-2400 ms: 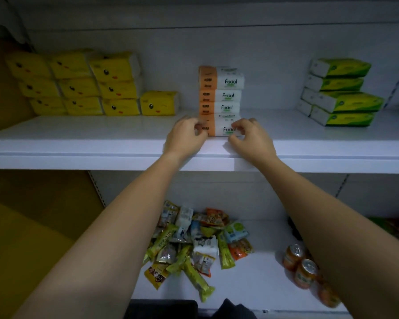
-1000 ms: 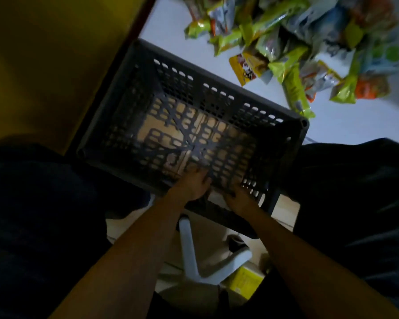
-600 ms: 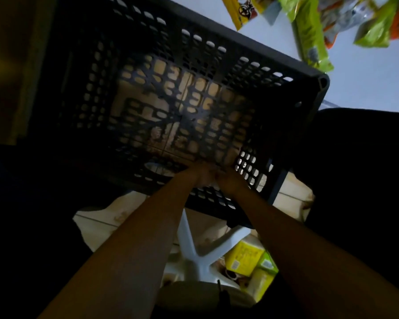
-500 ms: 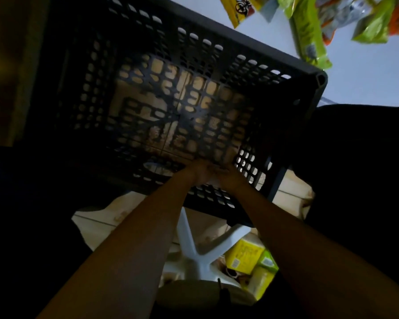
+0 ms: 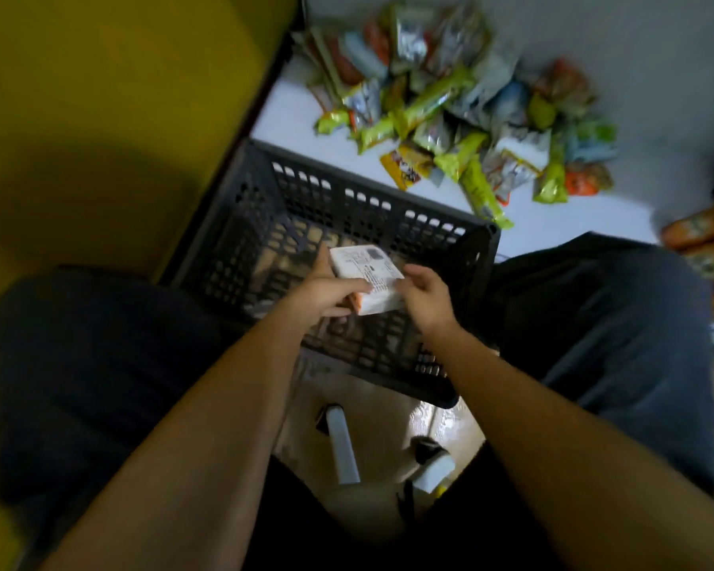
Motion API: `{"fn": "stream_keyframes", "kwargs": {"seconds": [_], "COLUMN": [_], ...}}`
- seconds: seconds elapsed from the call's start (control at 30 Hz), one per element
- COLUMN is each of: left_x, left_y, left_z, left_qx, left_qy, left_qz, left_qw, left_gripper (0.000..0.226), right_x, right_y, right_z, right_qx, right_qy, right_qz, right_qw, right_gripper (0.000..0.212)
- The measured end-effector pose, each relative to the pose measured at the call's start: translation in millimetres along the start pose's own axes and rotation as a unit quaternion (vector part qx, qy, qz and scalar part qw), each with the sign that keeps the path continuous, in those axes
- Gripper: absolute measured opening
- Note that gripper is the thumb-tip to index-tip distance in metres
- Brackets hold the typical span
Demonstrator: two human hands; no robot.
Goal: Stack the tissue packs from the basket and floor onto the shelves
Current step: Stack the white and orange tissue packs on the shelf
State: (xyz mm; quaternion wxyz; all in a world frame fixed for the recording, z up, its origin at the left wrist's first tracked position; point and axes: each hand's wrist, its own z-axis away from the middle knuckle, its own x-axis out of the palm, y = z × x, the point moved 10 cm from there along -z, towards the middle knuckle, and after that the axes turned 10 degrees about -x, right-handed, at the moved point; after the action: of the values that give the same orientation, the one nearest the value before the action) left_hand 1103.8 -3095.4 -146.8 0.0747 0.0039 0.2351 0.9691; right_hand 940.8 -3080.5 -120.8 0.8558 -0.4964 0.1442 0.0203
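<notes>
White tissue pack (image 5: 365, 278) with orange end (printed label face up) held above near half of dark grey basket (image 5: 347, 208). Grip: left hand (image 5: 326, 292) clasps pack's left end, thumb on top; right hand (image 5: 425, 298) pinches right edge, fingers curled. Basket between dark-trousered knees (image 5: 594, 315). White shelf (image 5: 326, 146) just beyond far rim, bearing heap of snack packets (image 5: 450, 113). Yellow panel (image 5: 100, 96) at left.

hands (image 5: 326, 294) (image 5: 427, 300) hold a tissue pack (image 5: 365, 267) above basket (image 5: 388, 210).
</notes>
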Motion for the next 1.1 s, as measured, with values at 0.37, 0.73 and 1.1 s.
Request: {"fn": "stream_keyframes", "kwargs": {"seconds": [0.37, 0.73, 1.1], "left_x": [-31, -12, 95], "left_y": [111, 190, 288], "left_z": [190, 318, 402], "left_qx": [0.265, 0.366, 0.439], "left_qy": [0.037, 0.073, -0.055], "left_qz": [0.134, 0.234, 0.090], "left_qw": [0.954, 0.898, 0.892], "left_gripper": [0.034, 0.023, 0.032], "right_x": [-51, -114, -263], "right_y": [-180, -329, -432], "right_z": [78, 145, 161], "right_qx": [-0.198, -0.379, -0.399], "right_qy": [0.044, 0.005, 0.174], "right_qz": [-0.100, -0.061, -0.176], "right_qw": [0.974, 0.923, 0.883], "right_gripper": [0.032, 0.068, 0.051]}}
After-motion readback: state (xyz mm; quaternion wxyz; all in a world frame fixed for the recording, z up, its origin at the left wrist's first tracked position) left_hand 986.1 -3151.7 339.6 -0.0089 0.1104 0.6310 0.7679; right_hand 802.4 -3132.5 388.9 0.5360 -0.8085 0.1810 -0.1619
